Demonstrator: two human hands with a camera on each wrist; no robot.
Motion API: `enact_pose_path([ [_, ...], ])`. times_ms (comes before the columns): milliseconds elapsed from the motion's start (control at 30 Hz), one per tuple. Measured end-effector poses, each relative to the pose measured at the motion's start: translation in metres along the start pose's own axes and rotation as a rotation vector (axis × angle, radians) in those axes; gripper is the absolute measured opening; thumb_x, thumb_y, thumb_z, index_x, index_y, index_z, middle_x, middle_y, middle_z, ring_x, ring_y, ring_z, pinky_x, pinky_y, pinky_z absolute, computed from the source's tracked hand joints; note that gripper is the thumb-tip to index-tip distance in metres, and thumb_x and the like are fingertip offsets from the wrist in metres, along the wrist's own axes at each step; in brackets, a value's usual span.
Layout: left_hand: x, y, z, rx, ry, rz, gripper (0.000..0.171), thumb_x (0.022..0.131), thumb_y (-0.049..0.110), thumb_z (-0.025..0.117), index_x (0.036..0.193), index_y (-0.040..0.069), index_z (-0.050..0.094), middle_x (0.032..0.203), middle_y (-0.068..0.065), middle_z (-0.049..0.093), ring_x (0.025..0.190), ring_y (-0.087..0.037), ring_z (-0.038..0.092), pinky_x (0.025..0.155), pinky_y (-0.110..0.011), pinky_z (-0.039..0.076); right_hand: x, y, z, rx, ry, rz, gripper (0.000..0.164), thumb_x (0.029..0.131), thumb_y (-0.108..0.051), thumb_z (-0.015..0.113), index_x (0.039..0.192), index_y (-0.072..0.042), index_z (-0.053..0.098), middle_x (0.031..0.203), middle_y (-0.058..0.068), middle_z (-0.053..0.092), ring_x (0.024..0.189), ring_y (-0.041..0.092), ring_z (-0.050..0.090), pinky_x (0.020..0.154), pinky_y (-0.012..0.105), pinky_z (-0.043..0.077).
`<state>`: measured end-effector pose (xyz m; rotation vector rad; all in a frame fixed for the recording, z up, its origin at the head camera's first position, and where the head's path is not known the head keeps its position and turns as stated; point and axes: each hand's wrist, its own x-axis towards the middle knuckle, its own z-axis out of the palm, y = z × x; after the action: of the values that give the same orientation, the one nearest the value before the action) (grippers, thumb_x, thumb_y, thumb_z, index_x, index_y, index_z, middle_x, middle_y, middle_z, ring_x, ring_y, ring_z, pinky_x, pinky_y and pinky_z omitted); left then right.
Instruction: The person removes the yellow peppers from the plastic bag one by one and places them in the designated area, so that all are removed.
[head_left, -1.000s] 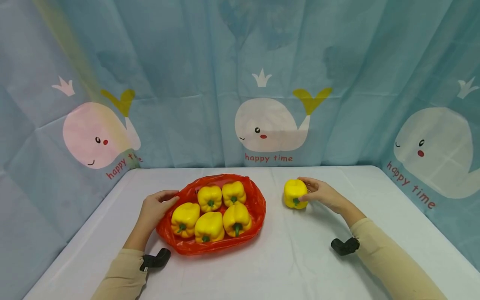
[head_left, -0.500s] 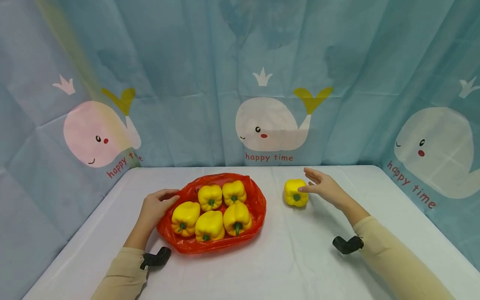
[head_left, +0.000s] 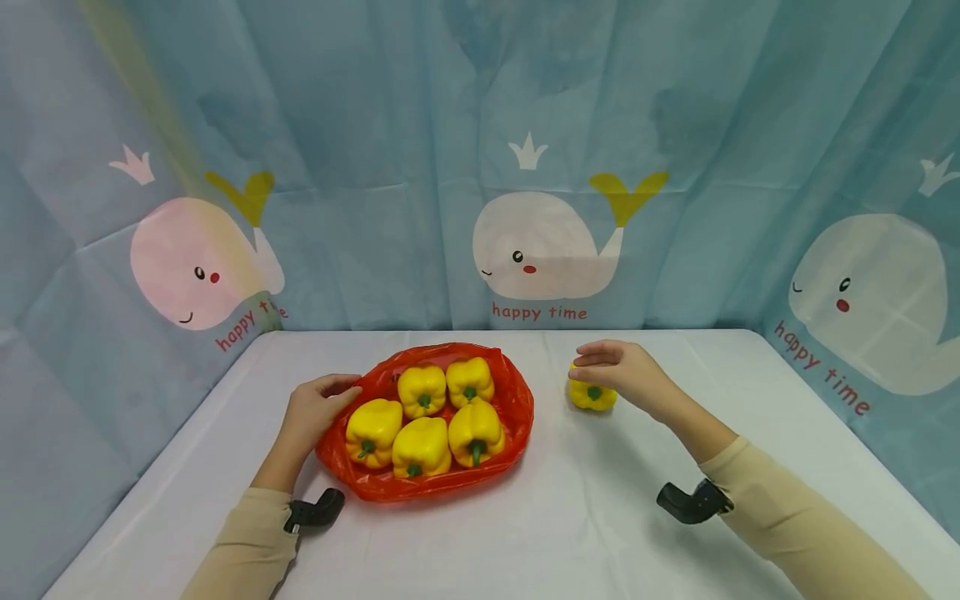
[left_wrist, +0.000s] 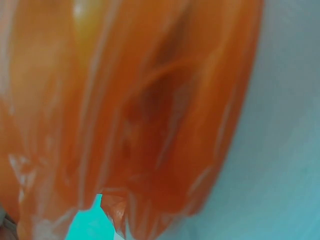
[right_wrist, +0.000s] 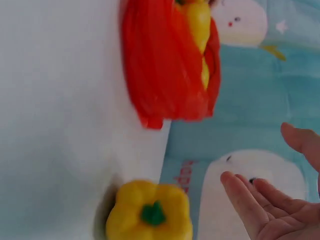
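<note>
A red plastic bag (head_left: 480, 483) lies wide open on the table with several yellow bell peppers (head_left: 422, 447) inside. At its left rim, my left hand (head_left: 318, 410) holds the edge between thumb and fingers. The left wrist view is filled by the bag's wrinkled side (left_wrist: 150, 125), and the hand's grip is hidden there. One more yellow bell pepper (head_left: 592, 397) sits on the table right of the bag, green stem toward me. My right hand (head_left: 630, 373) hovers over its upper right side, fingers extended and holding nothing. In the right wrist view, the fingers (right_wrist: 250, 200) appear apart from this pepper (right_wrist: 150, 212).
A white cloth covers the table (head_left: 555, 533). Behind it hangs a blue curtain (head_left: 375, 250) printed with whales, which also lines both sides. A black camera mount is strapped to each wrist (head_left: 693, 502).
My right hand has released the lone bell pepper, lifted off it, then shifted left above it. The pepper stays in place on the table. My left hand remains at the bag's rim.
</note>
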<state>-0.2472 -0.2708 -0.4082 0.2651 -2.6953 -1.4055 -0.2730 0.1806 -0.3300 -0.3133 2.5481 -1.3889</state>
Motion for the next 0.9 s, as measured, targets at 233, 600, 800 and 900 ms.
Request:
enact_pose_path([
  [233,0.001,0.000,0.000,-0.002,-0.003,0.001,0.049,0.098,0.038,0.061,0.136,0.007,0.060,0.138,-0.020,0.059,0.130,-0.036,0.049,0.109,-0.052,0.045,-0.004,-0.017,0.024,0.067,-0.023,0.001,0.057,0.089,-0.037,0.073,0.133,-0.004,0.059,0.128,0.014,0.068,0.116,0.025,0.065,0.098,0.040,0.055],
  [600,0.000,0.001,0.000,-0.003,-0.001,-0.011,0.049,0.098,0.039,0.061,0.136,0.008,0.060,0.139,-0.019,0.059,0.130,-0.035,0.050,0.109,-0.051,0.045,-0.002,-0.035,0.052,0.114,-0.075,0.016,0.056,0.087,-0.035,0.076,0.129,-0.001,0.062,0.125,0.014,0.069,0.109,0.022,0.069,0.093,0.038,0.058],
  [800,0.000,0.001,0.001,-0.009,-0.005,-0.013,0.049,0.098,0.038,0.062,0.136,0.007,0.060,0.139,-0.019,0.058,0.130,-0.035,0.049,0.109,-0.050,0.046,0.001,-0.045,0.068,0.041,-0.074,0.028,0.058,0.084,-0.040,0.078,0.126,-0.003,0.065,0.119,0.009,0.072,0.106,0.021,0.068,0.093,0.039,0.058],
  [900,0.000,0.000,0.001,-0.011,-0.007,-0.012,0.049,0.098,0.038,0.061,0.136,0.007,0.060,0.139,-0.019,0.058,0.131,-0.035,0.049,0.108,-0.050,0.046,0.001,-0.050,0.076,-0.019,-0.061,0.051,0.059,0.081,-0.043,0.080,0.124,-0.005,0.067,0.117,0.006,0.072,0.105,0.020,0.066,0.091,0.039,0.058],
])
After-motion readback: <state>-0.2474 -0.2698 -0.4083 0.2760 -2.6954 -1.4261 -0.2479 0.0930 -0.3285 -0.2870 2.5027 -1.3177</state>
